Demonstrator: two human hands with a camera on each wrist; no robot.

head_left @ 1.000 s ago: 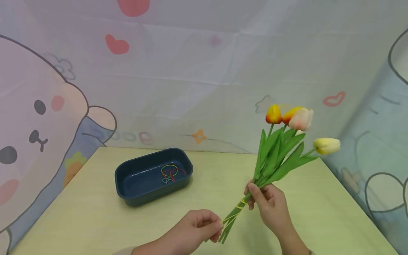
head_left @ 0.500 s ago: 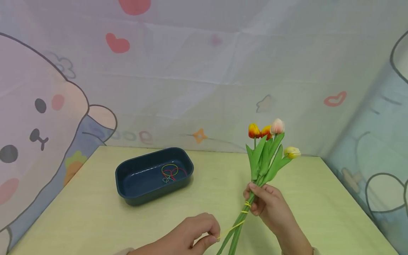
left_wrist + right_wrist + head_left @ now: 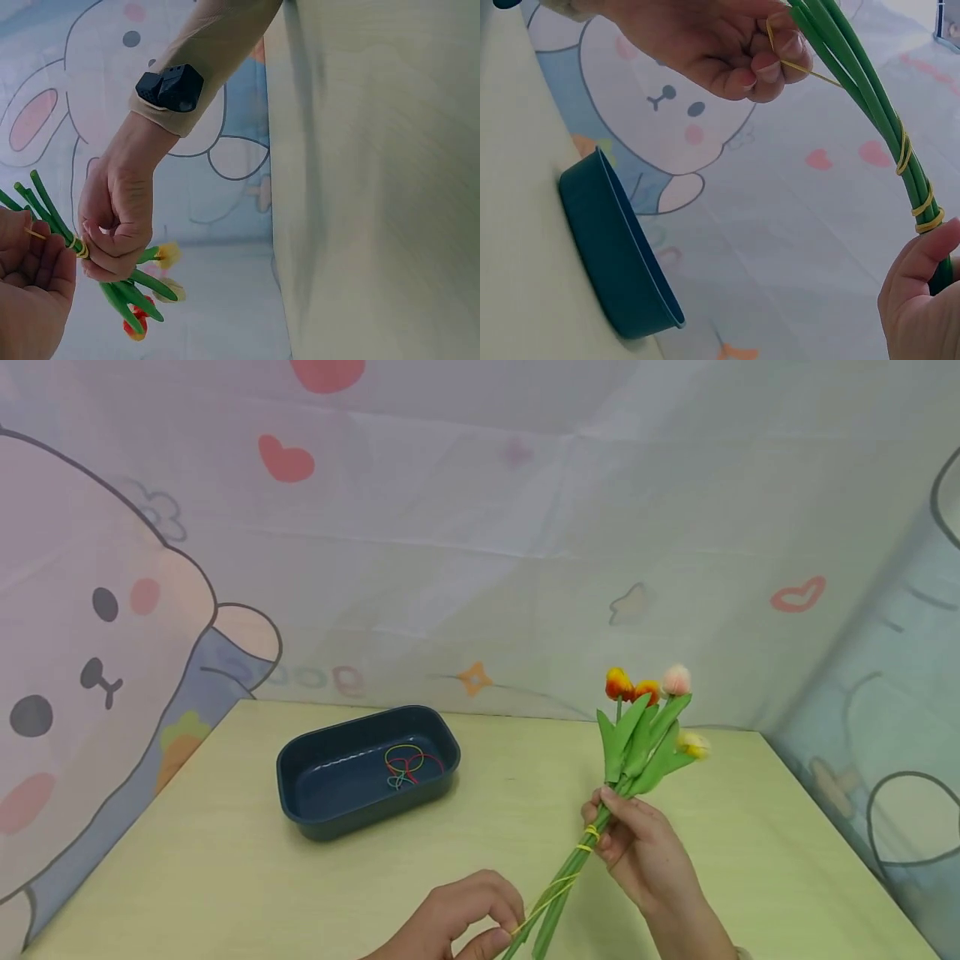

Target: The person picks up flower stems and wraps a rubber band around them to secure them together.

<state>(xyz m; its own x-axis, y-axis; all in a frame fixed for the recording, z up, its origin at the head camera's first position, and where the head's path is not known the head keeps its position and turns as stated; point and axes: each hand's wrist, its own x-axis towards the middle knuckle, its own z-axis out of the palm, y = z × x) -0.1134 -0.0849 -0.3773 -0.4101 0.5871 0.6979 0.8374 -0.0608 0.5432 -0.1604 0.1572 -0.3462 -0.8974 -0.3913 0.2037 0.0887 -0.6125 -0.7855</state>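
Observation:
My right hand (image 3: 648,856) grips a bunch of artificial tulips (image 3: 633,747) around the stems, just below the leaves. The blooms are orange-red, pink and pale yellow, and the bunch tilts with its heads up and to the right. A yellow rubber band (image 3: 930,219) winds several times round the green stems (image 3: 866,90) below that hand. Nearer the stem ends, my left hand (image 3: 468,914) pinches a stretched loop of the band between thumb and fingers. In the left wrist view, the left fingers (image 3: 56,262) partly hide the stems.
On the table (image 3: 240,877), to the left and farther back, stands a dark blue rectangular tray (image 3: 330,827). Several coloured rubber bands (image 3: 405,767) lie in it. A printed cloth (image 3: 465,527) hangs behind the table.
The tulip heads have swung down and left from one second ago, so the bunch stands a little steeper. My left hand has moved slightly lower, still pulling the band's loop outward.

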